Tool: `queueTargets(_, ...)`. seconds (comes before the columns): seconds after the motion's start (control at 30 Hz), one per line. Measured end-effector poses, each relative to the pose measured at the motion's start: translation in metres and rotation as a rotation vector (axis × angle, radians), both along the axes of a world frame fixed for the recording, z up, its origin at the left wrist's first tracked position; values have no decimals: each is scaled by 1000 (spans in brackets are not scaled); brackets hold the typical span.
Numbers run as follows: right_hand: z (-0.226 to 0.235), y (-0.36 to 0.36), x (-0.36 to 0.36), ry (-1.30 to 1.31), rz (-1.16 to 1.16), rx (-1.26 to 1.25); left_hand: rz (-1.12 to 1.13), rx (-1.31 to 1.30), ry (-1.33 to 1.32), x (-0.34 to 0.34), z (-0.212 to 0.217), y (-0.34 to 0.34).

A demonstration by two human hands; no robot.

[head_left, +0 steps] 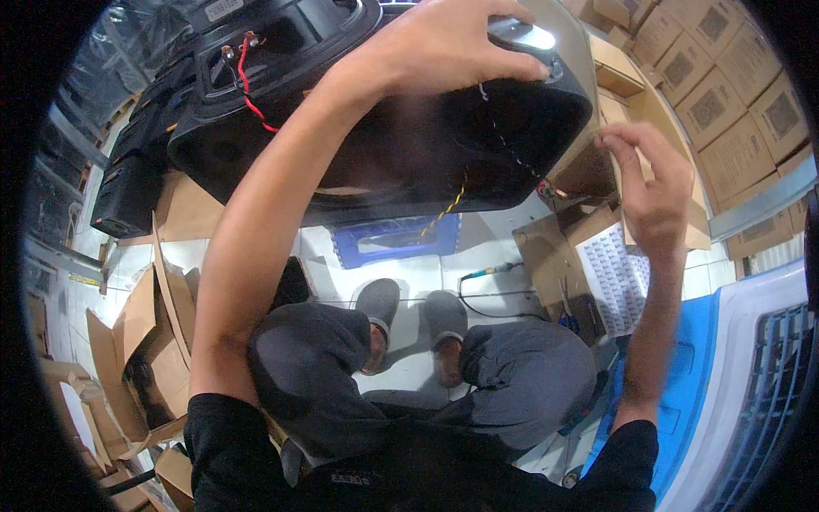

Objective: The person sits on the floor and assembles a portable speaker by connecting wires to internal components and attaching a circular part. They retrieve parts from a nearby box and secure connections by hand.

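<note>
A black speaker cabinet (384, 162) lies across the top of the view. At its right end, my left hand (452, 43) spreads thumb and fingers around a shiny silver round part (525, 36). A thin twisted black-and-white wire (499, 128) hangs down the cabinet from near that hand. My right hand (653, 183) is raised apart from the cabinet, thumb and forefinger pinched; anything between them is too small to make out. On the left sits a large black speaker driver (294, 47) with a red wire (245, 81). A yellow-and-black twisted wire (450, 206) comes out lower down.
Below the cabinet is a blue plastic stand (397, 241). A soldering iron (490, 271), scissors (566, 299) and a printed label sheet (610, 277) lie near my knees. Cardboard boxes (712, 102) are stacked at right; opened cardboard (141, 341) lies left. A blue-and-white plastic unit (691, 375) stands close by my right arm.
</note>
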State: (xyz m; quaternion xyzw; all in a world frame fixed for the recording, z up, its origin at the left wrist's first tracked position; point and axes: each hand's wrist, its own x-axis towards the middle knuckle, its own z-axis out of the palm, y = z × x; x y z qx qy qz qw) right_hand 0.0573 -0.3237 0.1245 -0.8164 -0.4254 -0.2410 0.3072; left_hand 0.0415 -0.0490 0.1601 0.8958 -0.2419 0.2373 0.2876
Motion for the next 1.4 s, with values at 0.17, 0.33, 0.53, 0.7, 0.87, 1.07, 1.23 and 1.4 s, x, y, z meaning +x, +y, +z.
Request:
queueTargets(0.17,9,2,-1,58,92,-77,-3,-28,73,1,-2,1)
queueTargets(0.33,-19,-4,-23,64,62,-163,-34,-49,-1,1,-3,2)
queueTargets(0.53,-14,-2,-15,-81,83,-87,-15,-75,57,1,-5,2)
queueTargets(0.7,28,8,18,-145,119,-18,-5,-73,10,1,-9,2)
queueTargets(0.87,71,29,71,-127,201,-267,-32,-84,62,0,-7,2)
queueTargets(1.07,76,47,99,48,323,-420,-29,-60,6,-5,-5,0)
queueTargets(1.23,68,46,110,143,322,-383,21,-9,41,-4,0,0)
queueTargets(1.4,64,47,115,214,335,-385,-11,-22,115,-7,7,-1)
